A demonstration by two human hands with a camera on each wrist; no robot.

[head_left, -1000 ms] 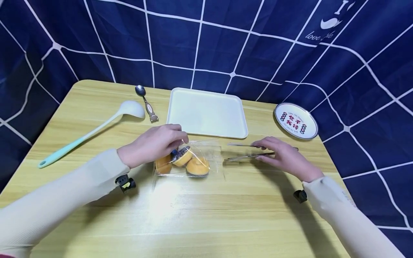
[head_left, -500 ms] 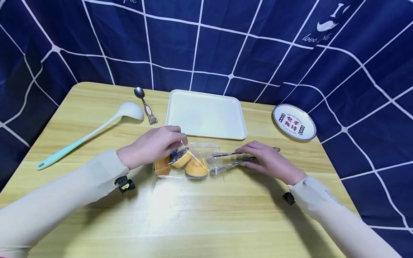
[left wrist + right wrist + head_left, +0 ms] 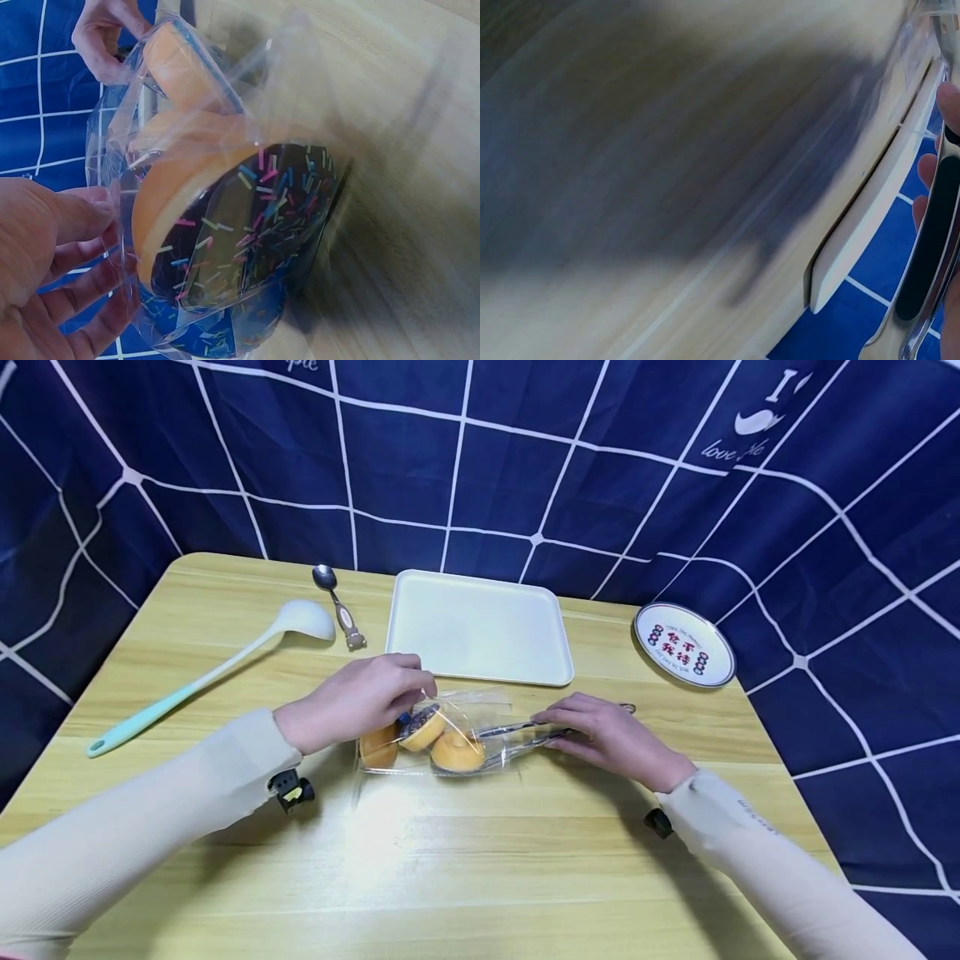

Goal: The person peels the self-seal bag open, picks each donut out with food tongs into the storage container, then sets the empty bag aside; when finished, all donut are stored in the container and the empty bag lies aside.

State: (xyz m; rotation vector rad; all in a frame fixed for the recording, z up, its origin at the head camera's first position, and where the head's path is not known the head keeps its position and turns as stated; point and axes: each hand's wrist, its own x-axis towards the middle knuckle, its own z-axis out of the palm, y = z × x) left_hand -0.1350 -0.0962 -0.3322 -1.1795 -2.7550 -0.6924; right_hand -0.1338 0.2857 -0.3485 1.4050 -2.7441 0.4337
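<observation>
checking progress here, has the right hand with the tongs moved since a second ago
Yes. The right hand has moved left, away from the round plate and toward the clear bag, bringing the tongs to the bag's opening beside the donuts.

A crinkly, glossy clear plastic bag (image 3: 442,731) wraps smooth orange donuts (image 3: 456,752), one glazed dark with coloured sprinkles (image 3: 247,225), beside shiny metal tongs (image 3: 517,735) on a pale, satin wood-grain counter (image 3: 480,860) backed by matt blue cloth (image 3: 525,452).
</observation>
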